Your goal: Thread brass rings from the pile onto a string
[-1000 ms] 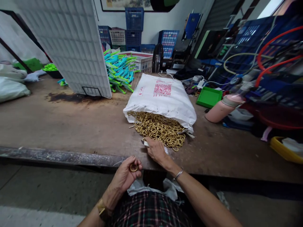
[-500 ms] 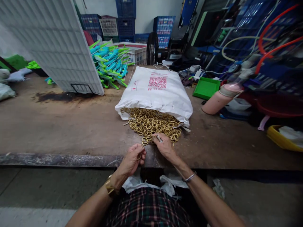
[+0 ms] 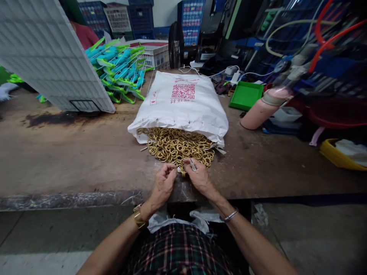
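Brass-coloured rings (image 3: 176,147) spill in a heap from the open mouth of a white sack (image 3: 183,103) with red print. At the heap's front edge, my left hand (image 3: 164,181) is closed, thumb and fingers pinched together; what lies between them is too small to make out. My right hand (image 3: 198,176) is beside it, over the near right of the rings, with a small metal tool (image 3: 193,165) held in its closed fingers. Several rings lie between the two hands.
A ribbed white panel (image 3: 57,57) stands at the left, with green and blue plastic pieces (image 3: 120,72) behind it. To the right are a green tray (image 3: 246,95), a pink bottle (image 3: 258,114) and a yellow basin (image 3: 338,156). The table's front edge (image 3: 71,200) runs below.
My left hand has risen toward the rings and closer to my right hand. The ring seen hanging in its fingers no longer shows. The view has shifted slightly.
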